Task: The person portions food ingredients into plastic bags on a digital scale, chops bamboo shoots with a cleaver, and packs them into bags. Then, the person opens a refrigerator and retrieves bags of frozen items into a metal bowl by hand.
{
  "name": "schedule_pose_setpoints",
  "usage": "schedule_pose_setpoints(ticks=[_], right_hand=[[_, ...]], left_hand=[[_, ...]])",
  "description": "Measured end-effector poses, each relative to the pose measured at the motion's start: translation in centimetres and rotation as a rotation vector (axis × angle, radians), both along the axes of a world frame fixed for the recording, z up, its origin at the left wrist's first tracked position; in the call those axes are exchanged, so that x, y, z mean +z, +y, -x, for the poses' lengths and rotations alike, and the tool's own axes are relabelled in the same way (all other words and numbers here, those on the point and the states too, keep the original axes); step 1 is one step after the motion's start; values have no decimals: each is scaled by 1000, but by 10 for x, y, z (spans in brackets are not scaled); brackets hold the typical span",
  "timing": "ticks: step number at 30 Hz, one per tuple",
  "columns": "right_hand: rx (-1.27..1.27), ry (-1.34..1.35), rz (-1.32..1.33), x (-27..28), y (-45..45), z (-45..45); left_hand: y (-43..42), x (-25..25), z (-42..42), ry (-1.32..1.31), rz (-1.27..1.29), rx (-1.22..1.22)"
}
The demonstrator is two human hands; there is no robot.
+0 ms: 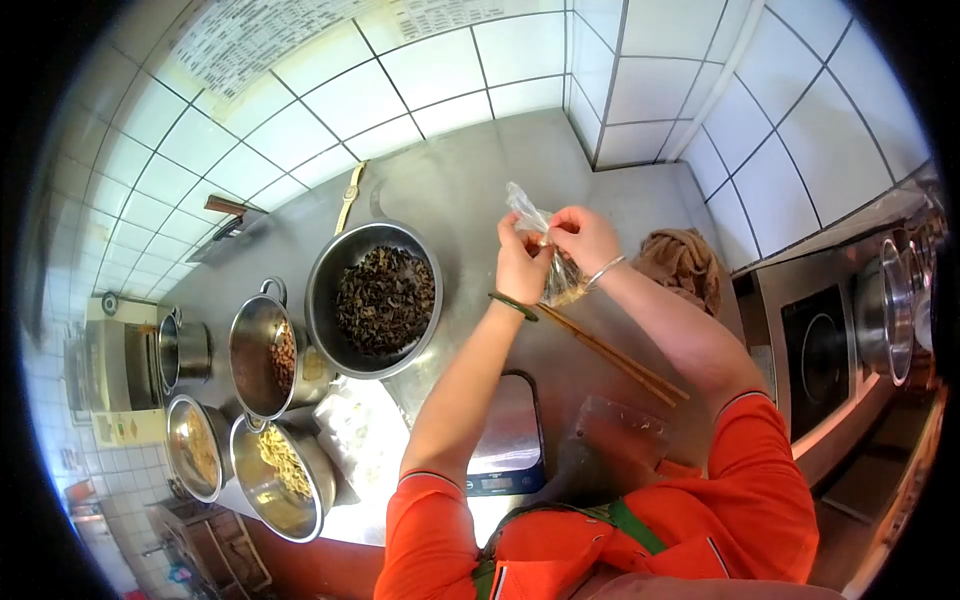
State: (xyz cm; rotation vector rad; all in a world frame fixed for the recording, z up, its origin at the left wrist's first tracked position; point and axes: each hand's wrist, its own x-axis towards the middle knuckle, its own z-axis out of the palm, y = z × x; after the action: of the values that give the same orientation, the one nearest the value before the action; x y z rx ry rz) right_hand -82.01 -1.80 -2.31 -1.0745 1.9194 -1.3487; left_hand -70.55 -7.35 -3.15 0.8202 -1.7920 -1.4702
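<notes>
One knotted-looking clear plastic bag (566, 273) with dark contents is held up over the metal counter (465, 185) by two hands. The left hand (522, 262) pinches its gathered neck between thumb and fingers; the right hand (586, 240) pinches the same neck from the other side, its fingers bent. Two chopsticks (612, 356) lie just below the bag, one brown cloth (682, 265) lies beside the right forearm, and one scale (508, 440) sits near the left forearm. To the left stand five metal vessels: one wide bowl (324, 290) of dark, leafy-looking pieces, one pot (250, 350) of brown pieces, one bowl (262, 500) of yellow strips, one smaller bowl (177, 435) and one pot (194, 352) whose contents I cannot quite make out
</notes>
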Motion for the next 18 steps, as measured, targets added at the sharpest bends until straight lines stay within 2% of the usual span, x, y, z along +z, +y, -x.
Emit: schedule_pose_setpoints(ticks=[1, 3, 5, 8, 10, 11, 13, 14, 15, 18], right_hand=[[-93, 4, -2, 1, -1, -4], [-73, 70, 0, 6, 1, -8], [-51, 135, 3, 7, 2, -8], [80, 211, 62, 4, 8, 0], [244, 452, 152, 8, 8, 8], [242, 451, 153, 9, 7, 11], [285, -236, -30, 10, 2, 18], [297, -605, -94, 8, 0, 26], [297, -601, -91, 6, -2, 27], [179, -709, -65, 10, -2, 23]], left_hand=[[5, 4, 1, -1, -1, -1], [11, 9, 3, -127, 257, 191], [9, 15, 2, -126, 269, 191], [5, 20, -2, -140, 336, 174], [0, 21, -1, -151, 399, 151], [-2, 21, -1, -147, 449, 142], [-7, 18, 0, -147, 498, 131], [-9, 17, 3, -196, 619, 134], [-12, 16, 7, -240, 743, 137], [-5, 16, 5, -139, 777, 163]])
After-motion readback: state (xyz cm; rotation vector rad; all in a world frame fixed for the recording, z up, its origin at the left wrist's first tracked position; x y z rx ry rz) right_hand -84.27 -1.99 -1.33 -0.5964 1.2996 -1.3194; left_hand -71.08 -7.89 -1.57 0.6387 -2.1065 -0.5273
